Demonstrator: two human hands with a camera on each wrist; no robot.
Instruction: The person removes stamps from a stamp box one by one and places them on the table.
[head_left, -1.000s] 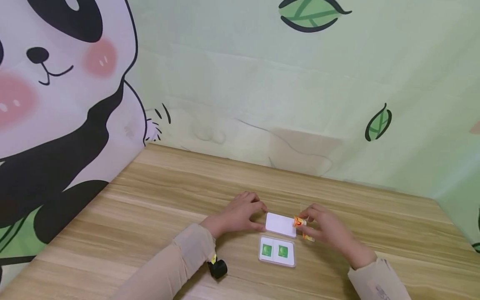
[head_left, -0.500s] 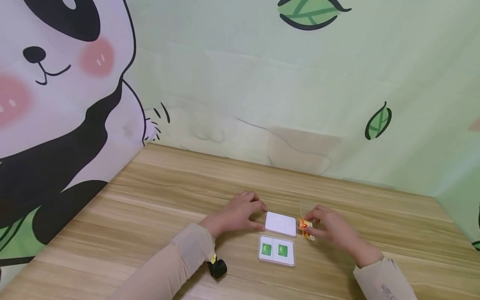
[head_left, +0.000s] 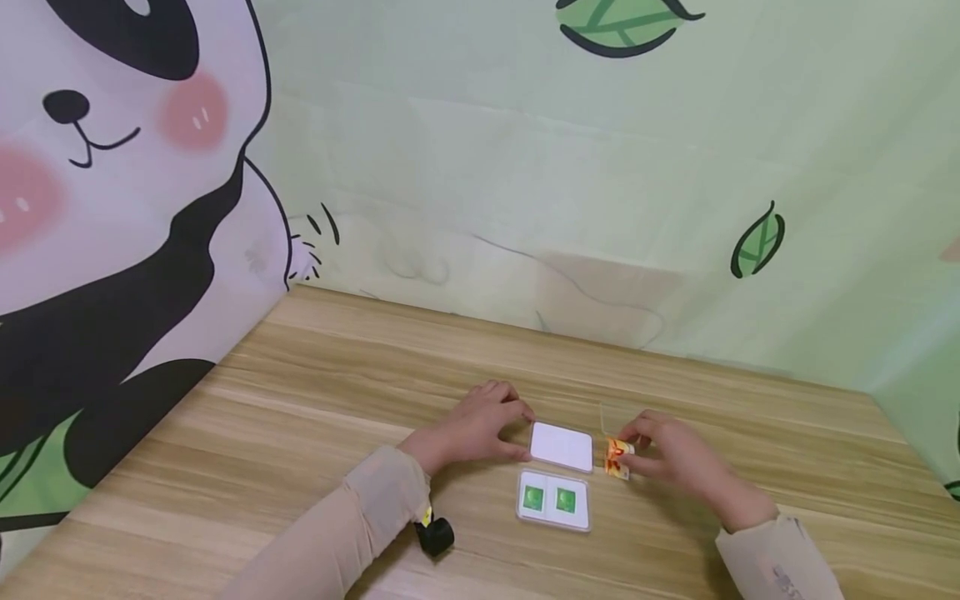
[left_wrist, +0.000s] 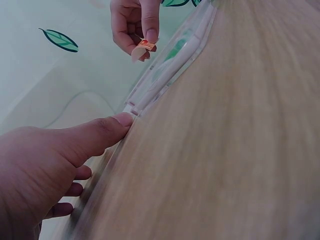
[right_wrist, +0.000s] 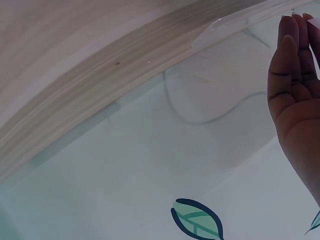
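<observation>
A flat white case [head_left: 561, 447] with rounded corners lies on the table. My left hand [head_left: 483, 425] rests at its left side, index finger near the far corner. In the left wrist view the thumb [left_wrist: 107, 134] touches the case's edge. My right hand [head_left: 675, 454] pinches a small orange printed piece of paper [head_left: 618, 458] just right of the white case. That paper [left_wrist: 144, 47] looks curled in the left wrist view. Nearer to me lies a second case [head_left: 553, 521] with two green square pictures. In the right wrist view the right hand [right_wrist: 300, 90] shows only partly.
A clear plastic piece [head_left: 611, 412] stands out beyond the white case, partly behind the right hand. A black cylindrical device [head_left: 436, 537] sits at the left wrist. The wood-grain table [head_left: 360, 358] meets a wall covering [head_left: 450, 167] printed with a panda and leaves.
My right hand has drawn the orange paper to the right, off the white case's right edge. The left hand and both cases stay about where they were.
</observation>
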